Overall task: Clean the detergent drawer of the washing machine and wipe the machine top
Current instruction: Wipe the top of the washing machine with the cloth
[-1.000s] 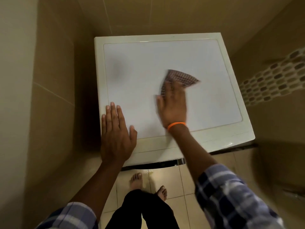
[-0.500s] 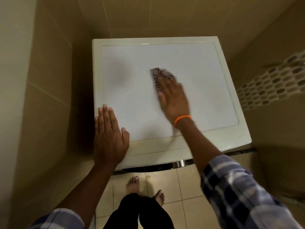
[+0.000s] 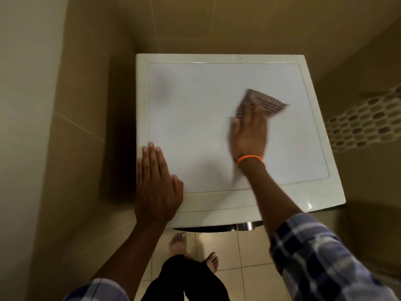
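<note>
Checked cloth (image 3: 263, 103) under flat right hand (image 3: 249, 133) on washing machine top (image 3: 195, 127); left hand (image 3: 157, 185) flat at its front-left corner, fingers straight.

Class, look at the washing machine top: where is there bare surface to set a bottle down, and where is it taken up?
Free: the back strip of the machine top and the middle between the hands. Taken: the near-left corner under the left hand, and the right-centre, where the right hand presses the cloth.
</note>
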{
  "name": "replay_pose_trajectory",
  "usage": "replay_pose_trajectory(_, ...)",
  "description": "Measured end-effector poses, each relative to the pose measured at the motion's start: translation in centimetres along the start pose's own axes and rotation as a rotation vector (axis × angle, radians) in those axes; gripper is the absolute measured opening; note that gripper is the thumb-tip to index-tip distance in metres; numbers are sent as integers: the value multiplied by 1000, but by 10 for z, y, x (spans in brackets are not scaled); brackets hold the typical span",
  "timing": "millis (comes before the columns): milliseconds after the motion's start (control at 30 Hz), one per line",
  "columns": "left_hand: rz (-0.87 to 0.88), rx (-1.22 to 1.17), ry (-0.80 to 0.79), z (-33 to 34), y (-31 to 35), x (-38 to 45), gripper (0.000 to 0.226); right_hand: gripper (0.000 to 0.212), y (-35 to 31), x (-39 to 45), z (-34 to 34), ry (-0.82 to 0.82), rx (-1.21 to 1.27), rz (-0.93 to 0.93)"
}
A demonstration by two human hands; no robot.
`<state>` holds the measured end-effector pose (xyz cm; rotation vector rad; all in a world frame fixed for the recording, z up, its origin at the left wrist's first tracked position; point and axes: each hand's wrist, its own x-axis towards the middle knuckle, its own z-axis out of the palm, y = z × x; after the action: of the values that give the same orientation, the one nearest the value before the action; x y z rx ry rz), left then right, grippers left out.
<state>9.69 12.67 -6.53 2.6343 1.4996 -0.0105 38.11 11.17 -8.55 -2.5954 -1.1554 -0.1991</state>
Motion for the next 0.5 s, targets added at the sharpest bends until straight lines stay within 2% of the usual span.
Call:
replay_pose_trajectory(133, 8, -5, 23, 0, -1, -1, 80, 60, -144, -17, 19, -96, 152, -293)
replay_pose_trajectory(233, -36, -31, 15, 4, -3, -1, 93, 59, -203, -25, 28, -215, 196, -553)
replay_pose_trajectory(367, -44, -43, 33, 3, -3, -2, 85, 57, -178, -17, 32, -203, 231, -614)
replay_pose_trajectory(433, -57, -47, 43, -1, -1, 0, 87, 56, -138, -2, 27, -145, 255, -533)
replay_pose_trajectory(500, -93, -132, 98, -8, -3, 12, 78, 55, -79, 19, 20, -99, 245, -427)
